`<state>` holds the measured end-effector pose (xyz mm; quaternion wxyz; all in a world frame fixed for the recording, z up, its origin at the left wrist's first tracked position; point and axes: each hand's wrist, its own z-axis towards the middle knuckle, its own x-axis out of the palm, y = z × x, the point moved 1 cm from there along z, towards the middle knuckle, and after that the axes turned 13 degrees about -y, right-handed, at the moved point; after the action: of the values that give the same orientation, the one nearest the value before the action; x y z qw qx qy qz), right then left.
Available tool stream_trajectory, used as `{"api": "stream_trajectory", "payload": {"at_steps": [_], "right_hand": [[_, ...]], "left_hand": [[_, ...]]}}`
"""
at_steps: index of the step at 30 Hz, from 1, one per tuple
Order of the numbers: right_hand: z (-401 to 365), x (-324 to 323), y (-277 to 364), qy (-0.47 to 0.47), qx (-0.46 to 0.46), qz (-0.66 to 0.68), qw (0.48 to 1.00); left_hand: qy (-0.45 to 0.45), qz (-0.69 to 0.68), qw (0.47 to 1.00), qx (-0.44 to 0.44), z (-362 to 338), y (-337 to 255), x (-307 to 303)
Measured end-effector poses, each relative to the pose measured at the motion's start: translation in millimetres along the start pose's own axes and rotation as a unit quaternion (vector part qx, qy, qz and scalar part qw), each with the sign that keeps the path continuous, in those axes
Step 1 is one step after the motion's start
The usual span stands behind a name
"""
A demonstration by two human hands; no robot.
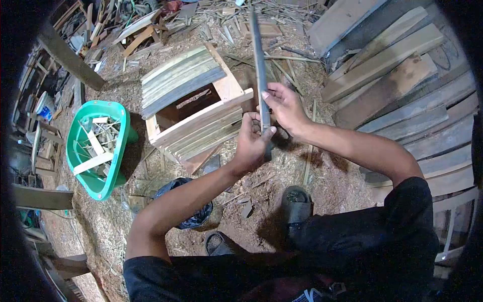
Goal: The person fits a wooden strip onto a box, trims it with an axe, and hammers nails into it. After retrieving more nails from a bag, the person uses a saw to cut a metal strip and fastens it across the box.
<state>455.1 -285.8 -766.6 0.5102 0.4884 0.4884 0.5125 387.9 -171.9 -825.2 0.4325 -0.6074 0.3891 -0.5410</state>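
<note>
A long, narrow grey wooden strip (260, 65) is held up in front of me, its far end pointing away at the top of the view. My left hand (253, 141) is closed around its near end, with the thumb along the wood. Higher up the strip, my right hand (286, 108) pinches it between thumb and fingers. Just left of both hands stands a wooden box frame (201, 121) clad with slats. Its top is partly covered by pale slats and one dark grey slat (183, 92), leaving a rectangular opening.
A green plastic tub (124, 146) of wood offcuts stands at left. Near my feet is a black plastic bag (193, 216). Planks (382, 65) lie stacked along the right side. A post (70, 58) rises at upper left, and scraps and shavings cover the ground.
</note>
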Motion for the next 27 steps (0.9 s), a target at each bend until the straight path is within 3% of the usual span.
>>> {"api": "stream_trajectory", "payload": {"at_steps": [1,2,5,7,8,9,11,12,15,17,19,20,23,27], "right_hand": [[-3,5,5,0.016,-0.003,-0.004,1.000],[-8,9,9,0.033,-0.006,-0.008,0.999],[-7,21,14,0.079,-0.051,-0.052,0.994],[6,22,16,0.138,-0.077,-0.091,0.983],[15,25,17,0.118,-0.272,-0.152,0.943],[15,26,29,0.138,-0.184,-0.179,0.957],[16,32,43,0.170,-0.282,-0.187,0.926],[17,34,48,0.192,-0.195,-0.196,0.941],[26,43,46,0.191,-0.294,-0.199,0.915],[28,51,56,0.226,-0.309,-0.237,0.893],[41,62,47,0.223,-0.378,-0.278,0.854],[50,66,43,0.224,-0.390,-0.297,0.843],[67,76,41,0.233,-0.424,-0.353,0.801],[76,84,35,0.262,-0.448,-0.339,0.785]], "left_hand": [[0.001,0.005,1.000,-0.015,-1,-6,-4],[0.004,0.051,0.997,0.058,-2,-12,-9],[0.004,0.111,0.994,0.020,-13,-41,-34],[-0.065,0.085,0.993,-0.056,-22,-74,-56],[-0.111,0.080,0.987,-0.085,-22,-87,-72],[-0.154,0.062,0.985,-0.042,-19,-95,-89],[-0.232,0.028,0.971,0.046,-7,-113,-119],[-0.270,-0.009,0.961,0.058,-2,-124,-132],[-0.364,-0.018,0.922,0.131,15,-153,-171],[-0.393,0.070,0.883,0.247,35,-153,-212],[-0.409,0.201,0.838,0.299,30,-175,-224],[-0.410,0.188,0.822,0.347,36,-177,-235],[-0.427,0.157,0.842,0.289,46,-174,-270],[-0.439,0.203,0.865,0.131,24,-172,-264]]}}
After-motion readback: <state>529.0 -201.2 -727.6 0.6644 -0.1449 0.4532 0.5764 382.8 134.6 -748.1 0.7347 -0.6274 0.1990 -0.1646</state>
